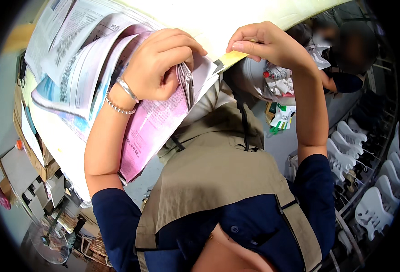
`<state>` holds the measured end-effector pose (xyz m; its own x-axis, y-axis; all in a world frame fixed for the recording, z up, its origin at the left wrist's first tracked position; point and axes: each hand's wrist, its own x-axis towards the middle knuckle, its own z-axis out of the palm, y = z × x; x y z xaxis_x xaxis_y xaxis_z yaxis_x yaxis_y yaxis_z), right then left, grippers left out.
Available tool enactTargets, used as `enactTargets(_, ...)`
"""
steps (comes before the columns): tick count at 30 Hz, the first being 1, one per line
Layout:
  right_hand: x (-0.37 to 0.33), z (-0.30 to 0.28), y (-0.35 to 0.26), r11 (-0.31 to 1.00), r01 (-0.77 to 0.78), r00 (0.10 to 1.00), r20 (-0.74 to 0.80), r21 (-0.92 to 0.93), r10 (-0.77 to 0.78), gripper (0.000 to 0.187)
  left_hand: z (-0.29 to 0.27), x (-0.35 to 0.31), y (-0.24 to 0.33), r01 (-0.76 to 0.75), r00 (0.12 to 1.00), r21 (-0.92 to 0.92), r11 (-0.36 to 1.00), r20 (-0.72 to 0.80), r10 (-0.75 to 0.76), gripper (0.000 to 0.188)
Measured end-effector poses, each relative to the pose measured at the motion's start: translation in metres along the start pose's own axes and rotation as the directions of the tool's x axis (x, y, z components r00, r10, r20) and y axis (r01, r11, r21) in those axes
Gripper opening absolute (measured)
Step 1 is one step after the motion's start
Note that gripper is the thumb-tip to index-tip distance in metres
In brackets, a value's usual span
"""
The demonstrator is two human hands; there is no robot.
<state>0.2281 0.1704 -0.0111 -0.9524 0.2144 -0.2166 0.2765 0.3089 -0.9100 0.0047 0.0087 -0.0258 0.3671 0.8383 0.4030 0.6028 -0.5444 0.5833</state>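
Note:
My left hand [161,63] is curled over a stack of newspapers [152,122] at the table's near edge, its fingers bent around a folded edge of the sheets. It wears a silver bangle [127,89] and a beaded bracelet [120,109] on the wrist. To the right, my right hand [265,43] is pinched at a narrow yellow strip [232,58] with a dark grey end beside the newspapers' corner. The fingers partly cover the strip, and its exact kind cannot be made out. Pink and pale blue printed pages fan out under my left forearm.
The pale yellow tabletop [209,16] curves across the top. Beyond my right arm stand a clear round container [277,86] with white pieces inside and another person [345,54]. Racked white guitar-shaped bodies [374,213] line the right. At lower left are a fan [50,242] and cartons.

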Motion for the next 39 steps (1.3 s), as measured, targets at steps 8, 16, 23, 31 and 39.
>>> enactTargets(8, -0.005, 0.052, -0.012, 0.986, -0.035, 0.999, -0.031, 0.162, 0.04, 0.02, -0.003, -0.003, 0.002, 0.095, 0.989, -0.234, 0.968, -0.092, -0.119, 0.031)
enactTargets(16, -0.012, 0.146, -0.042, 0.879, -0.162, 0.985, 0.127, 0.449, 0.117, 0.018, -0.01, -0.008, -0.025, 0.003, 0.951, -0.489, 0.872, -0.269, -0.154, 0.066)
enactTargets(23, 0.001, 0.263, -0.051, 0.952, 0.152, 0.96, 0.189, 0.264, -0.206, 0.017, -0.005, -0.014, -0.038, -0.08, 0.944, -0.538, 0.839, -0.311, -0.11, 0.052)
enactTargets(31, -0.059, 0.137, -0.027, 0.886, -0.232, 0.973, 0.099, 0.401, 0.21, 0.016, -0.007, -0.006, 0.0, 0.103, 0.994, -0.239, 0.966, -0.01, -0.109, 0.014)
enactTargets(39, -0.08, 0.081, -0.015, 0.941, 0.003, 0.672, -0.697, 0.338, 0.248, 0.016, 0.0, -0.001, -0.002, 0.037, 0.999, -0.062, 0.997, 0.027, -0.035, 0.024)
